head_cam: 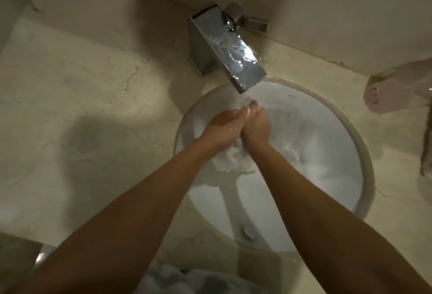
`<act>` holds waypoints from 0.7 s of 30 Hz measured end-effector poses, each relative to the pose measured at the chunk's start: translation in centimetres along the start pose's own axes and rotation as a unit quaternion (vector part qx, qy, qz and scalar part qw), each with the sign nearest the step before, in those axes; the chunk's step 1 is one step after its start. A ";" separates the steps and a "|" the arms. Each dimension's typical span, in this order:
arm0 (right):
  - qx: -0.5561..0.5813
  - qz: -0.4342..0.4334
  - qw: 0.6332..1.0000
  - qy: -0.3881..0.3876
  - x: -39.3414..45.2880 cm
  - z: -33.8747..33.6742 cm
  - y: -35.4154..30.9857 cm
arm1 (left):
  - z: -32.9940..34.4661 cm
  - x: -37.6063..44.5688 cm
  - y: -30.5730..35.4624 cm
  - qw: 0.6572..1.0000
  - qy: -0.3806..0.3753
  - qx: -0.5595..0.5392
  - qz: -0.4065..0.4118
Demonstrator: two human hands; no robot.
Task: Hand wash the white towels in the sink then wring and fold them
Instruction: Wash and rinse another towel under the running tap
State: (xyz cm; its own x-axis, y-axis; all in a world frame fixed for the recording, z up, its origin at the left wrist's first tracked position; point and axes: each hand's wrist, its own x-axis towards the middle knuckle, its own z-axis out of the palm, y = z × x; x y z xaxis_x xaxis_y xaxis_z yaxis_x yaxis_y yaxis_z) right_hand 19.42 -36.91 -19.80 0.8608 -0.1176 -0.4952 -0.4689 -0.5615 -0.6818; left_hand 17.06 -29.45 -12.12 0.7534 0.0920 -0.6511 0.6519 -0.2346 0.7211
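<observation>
A white towel is bunched between both hands over the round white sink. My left hand grips one side of the bunch and my right hand grips the other, knuckles pressed together. Water runs off the chrome faucet onto the towel's far end just beyond my fingertips. Most of the towel is hidden under my hands; a wet fold hangs below my wrists.
The drain plug sits at the sink's near side. More white cloth lies at the bottom edge. A pink item in clear plastic lies on the beige marble counter at the right.
</observation>
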 end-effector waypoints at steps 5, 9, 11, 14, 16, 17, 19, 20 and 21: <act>0.317 0.151 0.934 -0.057 -2.7 -4.8 -0.2 | -0.4 -0.3 -3.5 0.975 0.149 -0.119 -0.118; 0.496 0.290 0.804 -0.155 -6.1 -7.6 2.7 | -1.5 -0.9 -6.9 0.871 0.069 -0.425 -0.239; 0.527 0.332 0.769 -0.143 -7.4 -8.3 4.8 | -1.7 -1.5 -7.7 0.838 -0.001 -0.477 -0.263; 0.498 0.347 0.783 -0.135 -9.4 -8.1 5.5 | -1.6 -2.4 -7.6 0.801 -0.120 -0.529 -0.252; 0.495 0.335 0.797 -0.088 -9.6 -8.3 5.4 | -1.6 -3.0 -6.4 0.775 -0.165 -0.555 -0.252; 0.509 0.328 0.793 -0.065 -9.6 -8.5 5.3 | -1.5 -2.9 -6.6 0.772 -0.166 -0.569 -0.229; 0.606 0.292 0.738 -0.042 -9.7 -9.2 4.7 | -1.6 -3.4 -5.7 0.785 -0.167 -0.560 -0.204; 0.664 0.274 0.695 -0.032 -9.9 -9.6 4.3 | -1.7 -3.5 -5.4 0.802 -0.168 -0.546 -0.177; 0.705 0.260 0.659 -0.026 -10.1 -10.0 4.0 | -1.7 -3.8 -4.9 0.794 -0.188 -0.559 -0.150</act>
State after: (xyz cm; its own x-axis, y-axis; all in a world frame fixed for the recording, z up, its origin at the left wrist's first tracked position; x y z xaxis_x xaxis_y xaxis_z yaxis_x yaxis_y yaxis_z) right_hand 10.86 -46.16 -12.10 0.5196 0.0552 -0.8526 -0.4467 0.8682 -0.2160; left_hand 11.12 -26.99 -12.78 0.6078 -0.3635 -0.7060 0.6253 0.7671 0.1433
